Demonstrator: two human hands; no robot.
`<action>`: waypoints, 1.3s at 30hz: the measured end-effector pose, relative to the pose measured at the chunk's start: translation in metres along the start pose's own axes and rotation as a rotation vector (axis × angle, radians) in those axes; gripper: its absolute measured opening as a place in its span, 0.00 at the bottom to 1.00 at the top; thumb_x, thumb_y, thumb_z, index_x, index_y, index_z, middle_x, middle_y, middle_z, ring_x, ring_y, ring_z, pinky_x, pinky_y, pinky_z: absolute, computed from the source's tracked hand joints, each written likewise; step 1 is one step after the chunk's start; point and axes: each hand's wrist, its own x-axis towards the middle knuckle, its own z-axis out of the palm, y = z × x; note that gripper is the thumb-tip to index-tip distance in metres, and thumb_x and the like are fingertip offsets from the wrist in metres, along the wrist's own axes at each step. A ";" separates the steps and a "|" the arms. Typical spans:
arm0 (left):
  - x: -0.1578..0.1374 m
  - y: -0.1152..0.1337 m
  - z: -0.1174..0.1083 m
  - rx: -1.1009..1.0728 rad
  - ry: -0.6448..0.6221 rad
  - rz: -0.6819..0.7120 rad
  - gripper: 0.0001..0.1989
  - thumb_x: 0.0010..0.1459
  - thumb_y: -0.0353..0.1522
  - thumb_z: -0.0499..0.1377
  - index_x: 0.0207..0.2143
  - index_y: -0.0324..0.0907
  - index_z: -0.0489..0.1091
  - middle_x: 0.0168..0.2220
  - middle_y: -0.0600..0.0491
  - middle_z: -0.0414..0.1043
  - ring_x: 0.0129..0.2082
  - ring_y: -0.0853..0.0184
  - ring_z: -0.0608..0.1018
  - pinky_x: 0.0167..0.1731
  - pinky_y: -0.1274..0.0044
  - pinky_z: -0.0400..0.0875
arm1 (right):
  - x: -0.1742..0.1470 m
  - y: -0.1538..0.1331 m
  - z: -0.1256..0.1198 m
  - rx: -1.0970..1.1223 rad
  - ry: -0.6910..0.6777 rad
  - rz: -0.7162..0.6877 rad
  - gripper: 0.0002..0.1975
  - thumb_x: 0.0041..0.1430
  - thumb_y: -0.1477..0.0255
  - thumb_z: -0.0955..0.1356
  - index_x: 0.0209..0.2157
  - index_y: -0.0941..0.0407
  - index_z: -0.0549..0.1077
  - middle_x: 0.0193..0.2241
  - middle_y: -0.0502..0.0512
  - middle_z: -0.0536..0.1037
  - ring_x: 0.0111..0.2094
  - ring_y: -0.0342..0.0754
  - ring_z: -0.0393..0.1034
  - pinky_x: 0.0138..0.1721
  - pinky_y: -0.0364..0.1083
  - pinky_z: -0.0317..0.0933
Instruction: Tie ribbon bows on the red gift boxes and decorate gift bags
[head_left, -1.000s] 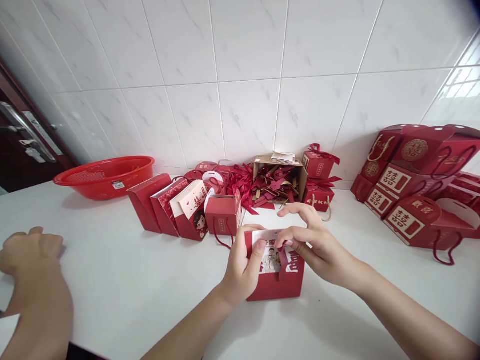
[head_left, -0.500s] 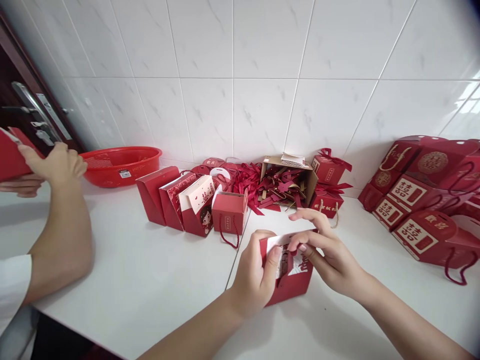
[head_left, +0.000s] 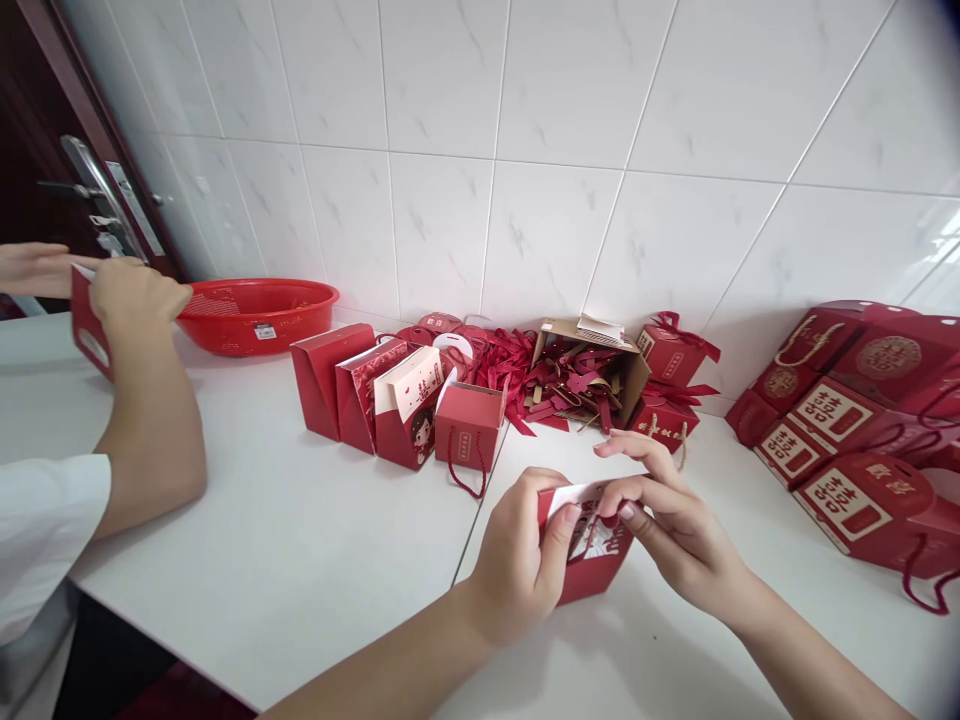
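A red paper gift box [head_left: 592,580] with a white printed flap stands on the white table in front of me. My left hand [head_left: 517,560] is wrapped round its left side, the thumb pressed on the front near the flap. At the box's upper right, my right hand [head_left: 671,530] pinches a small dark red piece between thumb and index finger; whether it is a tab or a ribbon end I cannot tell. The other fingers of that hand are raised. The box's back is hidden.
Several finished boxes [head_left: 405,410] line the table's left middle. A carton [head_left: 637,385] of ribbon strips leans by the wall, with red ribbons [head_left: 510,365] beside it. Stacked red boxes [head_left: 847,500] stand right. At left are a red basin [head_left: 259,320] and a co-worker's arm [head_left: 154,400] with a red box.
My view has shifted slightly. Both my hands stay on the box, the right still pinching at the flap. The co-worker's red box has been turned and lowered.
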 end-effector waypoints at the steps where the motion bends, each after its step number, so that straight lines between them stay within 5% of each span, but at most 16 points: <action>1: 0.000 0.000 0.000 0.002 0.003 0.004 0.07 0.65 0.28 0.49 0.45 0.43 0.61 0.39 0.49 0.70 0.39 0.65 0.75 0.39 0.74 0.71 | 0.000 0.000 0.000 0.010 0.001 0.014 0.10 0.65 0.77 0.61 0.36 0.50 0.72 0.52 0.56 0.64 0.59 0.53 0.56 0.55 0.52 0.59; 8: -0.001 -0.001 0.001 0.034 0.026 0.032 0.08 0.65 0.28 0.49 0.46 0.43 0.60 0.38 0.50 0.70 0.37 0.66 0.75 0.38 0.75 0.71 | -0.002 -0.003 0.005 0.032 0.038 0.089 0.09 0.66 0.75 0.61 0.37 0.50 0.71 0.52 0.58 0.64 0.56 0.53 0.59 0.53 0.55 0.60; 21: -0.002 -0.001 0.003 0.082 0.059 0.070 0.10 0.65 0.26 0.48 0.47 0.44 0.60 0.40 0.49 0.70 0.40 0.65 0.76 0.40 0.73 0.71 | 0.000 -0.016 0.028 -0.096 0.239 0.026 0.12 0.64 0.81 0.60 0.40 0.51 0.70 0.46 0.59 0.66 0.53 0.54 0.60 0.46 0.54 0.62; 39: 0.001 0.001 0.002 0.021 0.079 0.033 0.07 0.63 0.27 0.51 0.43 0.44 0.61 0.36 0.51 0.70 0.36 0.68 0.75 0.36 0.77 0.71 | -0.005 -0.016 0.040 -0.038 0.329 0.073 0.11 0.64 0.78 0.60 0.42 0.51 0.68 0.47 0.59 0.66 0.55 0.56 0.59 0.48 0.56 0.61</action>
